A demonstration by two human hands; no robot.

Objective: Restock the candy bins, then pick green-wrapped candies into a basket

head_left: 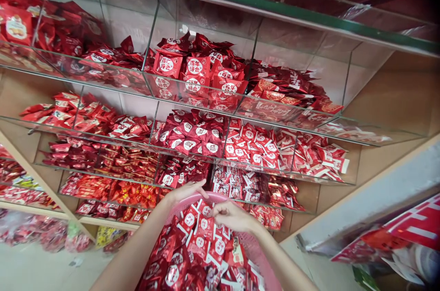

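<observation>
A pink plastic basket full of small red-and-white wrapped snack packets is close in front of me. My left hand grips its far rim, thumb and forefinger showing at the edge. Over the packets inside the basket, my right hand is closed with its fingers curled. Whatever its fingertips may pinch is hidden. Just beyond the rim, a glass-fronted shelf compartment holds white-and-red packets with printed figures.
Tiered shelves with glass dividers hold red packets and dark red packets. A green-edged glass shelf juts out above. Clear bags of packets lie at the lower left. Red printed items lie at the lower right.
</observation>
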